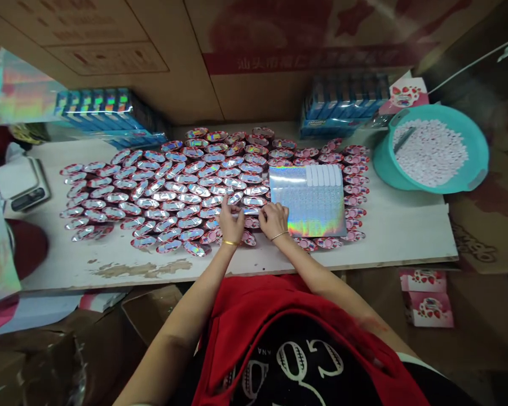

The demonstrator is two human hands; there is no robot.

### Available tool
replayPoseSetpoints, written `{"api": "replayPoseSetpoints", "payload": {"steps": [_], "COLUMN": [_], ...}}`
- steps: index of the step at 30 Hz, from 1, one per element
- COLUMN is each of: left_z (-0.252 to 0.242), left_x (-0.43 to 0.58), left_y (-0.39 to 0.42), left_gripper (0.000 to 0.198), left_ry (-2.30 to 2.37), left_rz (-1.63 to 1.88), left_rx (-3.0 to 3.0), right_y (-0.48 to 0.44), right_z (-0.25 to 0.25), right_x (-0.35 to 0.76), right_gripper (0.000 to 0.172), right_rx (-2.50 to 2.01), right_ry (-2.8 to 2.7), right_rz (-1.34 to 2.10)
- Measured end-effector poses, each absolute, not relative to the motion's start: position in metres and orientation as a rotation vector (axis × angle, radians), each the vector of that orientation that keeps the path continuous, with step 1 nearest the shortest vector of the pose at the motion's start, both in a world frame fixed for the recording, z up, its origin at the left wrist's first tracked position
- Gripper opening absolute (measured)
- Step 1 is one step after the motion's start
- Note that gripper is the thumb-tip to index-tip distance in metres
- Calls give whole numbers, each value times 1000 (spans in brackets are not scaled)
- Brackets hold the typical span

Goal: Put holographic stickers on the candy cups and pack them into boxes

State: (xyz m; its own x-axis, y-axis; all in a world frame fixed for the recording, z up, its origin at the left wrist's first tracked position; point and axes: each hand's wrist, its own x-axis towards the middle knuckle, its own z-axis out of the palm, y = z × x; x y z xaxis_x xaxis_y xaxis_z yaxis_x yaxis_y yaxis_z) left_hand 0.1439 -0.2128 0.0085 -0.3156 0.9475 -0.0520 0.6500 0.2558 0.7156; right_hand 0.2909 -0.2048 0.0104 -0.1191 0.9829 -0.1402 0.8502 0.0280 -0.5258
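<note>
Rows of small oval containers with red and pink sides stand close together on the table. Many have a shiny silver oval sticker on top; those at the right edge show bare pink tops. At the front of the rows, a silver oval sticker is stretched between both hands, over one container. My left hand pinches its left end, the index finger reaching forward. My right hand is closed at its right end. A holographic sticker sheet lies on the containers beside my right hand, with white backing bared at its top right.
A turquoise basin of small white pieces with a scoop stands at the right. Blue wrapped boxes and more blue boxes line the back, before large cartons. A small scale sits at the left.
</note>
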Motion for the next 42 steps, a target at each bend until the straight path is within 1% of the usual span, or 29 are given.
{"api": "replayPoseSetpoints", "payload": {"steps": [3, 7, 10, 12, 16, 18, 21, 23, 26, 30, 33, 36, 38, 41, 42], "left_z": [2, -4, -1, 8, 35, 45, 46, 38, 23, 10, 5, 4, 5, 10, 12], "left_x": [142, 142, 140, 137, 126, 123, 120, 119, 117, 119, 122, 125, 125, 123, 125], "left_y": [-208, -206, -204, -204, -209, -214, -223, -228, -231, -231, -232, -235, -237, -236, -232], "left_gripper": [73, 68, 61, 52, 21, 16, 15, 13, 11, 9, 8, 8, 17, 35, 37], "left_ry": [2052, 2019, 2047, 2063, 1886, 1774, 1765, 1834, 1911, 1988, 2034, 2095, 2164, 2233, 2214], "left_rz": [688, 569, 532, 618, 951, 1036, 1012, 946, 831, 672, 538, 428, 383, 372, 387], "left_rx": [1564, 1674, 1751, 1766, 1732, 1646, 1445, 1334, 1340, 1526, 1635, 1691, 1681, 1668, 1697], "right_y": [-205, -207, -208, -208, -209, -211, -217, -223, -231, -238, -241, -243, -244, -245, -244], "right_z": [3, -3, -1, 3, 15, 18, 18, 16, 15, 12, 4, -3, -4, 0, 2], "right_x": [285, 282, 282, 283, 283, 282, 282, 284, 287, 285, 282, 277, 276, 280, 285], "right_gripper": [23, 22, 35, 41, 45, 43, 33, 32, 27, 22, 23, 23, 27, 43, 45], "right_rx": [-1913, -1950, -1941, -1897, -1783, -1712, -1582, -1583, -1765, -1904, -1914, -1933, -1938, -1834, -1782], "right_ry": [-2106, -2083, -2027, -1971, -1643, -1466, -1354, -1374, -1536, -1867, -2041, -2104, -2079, -2054, -2048], "right_rz": [671, 675, 701, 714, 779, 927, 1258, 1311, 1106, 852, 766, 759, 778, 809, 812]}}
